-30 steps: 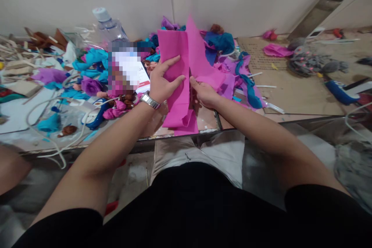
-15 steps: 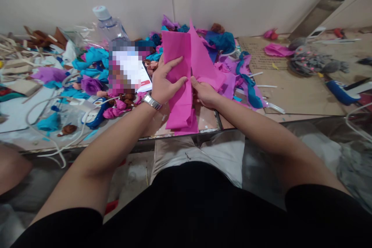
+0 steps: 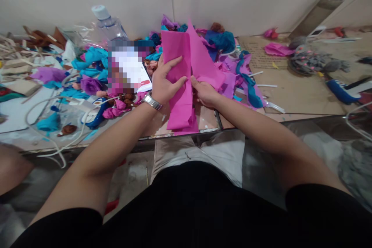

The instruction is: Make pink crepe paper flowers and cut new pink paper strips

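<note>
A long sheet of bright pink crepe paper (image 3: pixel 180 100) stands up from the table edge, split down its middle into a left strip and a right flap. My left hand (image 3: pixel 164 81), with a metal watch on the wrist, grips the left strip, fingers spread over its face. My right hand (image 3: pixel 203 92) pinches the right flap at the split, just beside the left fingertips. The paper's lower end hangs over the table edge above my lap.
Behind the sheet lies a heap of blue, purple and pink crepe scraps (image 3: pixel 232 66). A plastic water bottle (image 3: pixel 109 25) stands at the back left, white cords (image 3: pixel 58 124) and paper flowers to the left. Cardboard (image 3: pixel 287 85) covers the table at right.
The sheet and both hands shifted slightly right and up a second ago; in the last half second almost nothing moved.
</note>
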`<state>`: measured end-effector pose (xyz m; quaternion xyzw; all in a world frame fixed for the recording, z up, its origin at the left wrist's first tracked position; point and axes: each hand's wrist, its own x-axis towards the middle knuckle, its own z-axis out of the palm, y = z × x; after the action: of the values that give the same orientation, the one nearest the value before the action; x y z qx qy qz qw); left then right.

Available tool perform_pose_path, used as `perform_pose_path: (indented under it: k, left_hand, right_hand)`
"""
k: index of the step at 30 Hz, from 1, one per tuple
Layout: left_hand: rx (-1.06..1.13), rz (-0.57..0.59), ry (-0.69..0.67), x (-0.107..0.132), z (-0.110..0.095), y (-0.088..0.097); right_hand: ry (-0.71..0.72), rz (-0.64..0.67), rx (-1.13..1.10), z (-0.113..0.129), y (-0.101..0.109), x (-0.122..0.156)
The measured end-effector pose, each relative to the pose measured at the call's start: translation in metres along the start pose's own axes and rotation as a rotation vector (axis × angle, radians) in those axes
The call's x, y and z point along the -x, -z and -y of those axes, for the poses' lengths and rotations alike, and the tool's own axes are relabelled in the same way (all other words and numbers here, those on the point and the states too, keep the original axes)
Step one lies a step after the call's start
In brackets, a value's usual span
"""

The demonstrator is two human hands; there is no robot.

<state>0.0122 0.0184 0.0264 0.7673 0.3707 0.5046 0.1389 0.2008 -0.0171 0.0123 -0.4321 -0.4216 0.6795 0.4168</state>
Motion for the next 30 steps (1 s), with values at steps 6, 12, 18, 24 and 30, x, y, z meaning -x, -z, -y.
perform_pose_path:
  k: [6, 12, 18, 24, 30]
  left_hand:
    - [-0.028, 0.007, -0.002, -0.001, -0.001, 0.000]
    - [-0.022, 0.009, 0.011, -0.001, -0.001, 0.000]
    - [0.000, -0.002, 0.013, -0.001, -0.003, 0.000]
    - [0.015, -0.013, 0.037, -0.002, -0.002, 0.002]
    - [0.033, -0.020, 0.044, -0.005, 0.006, 0.005]
  right_hand:
    - [0.001, 0.003, -0.005, 0.000, 0.001, -0.001]
    - [-0.027, -0.031, 0.010, 0.004, -0.001, 0.001]
    - [-0.019, -0.045, -0.003, 0.004, 0.000, 0.001]
    - [0.045, -0.014, -0.034, -0.001, 0.003, -0.004]
    - [0.101, 0.025, -0.083, -0.006, 0.004, -0.007]
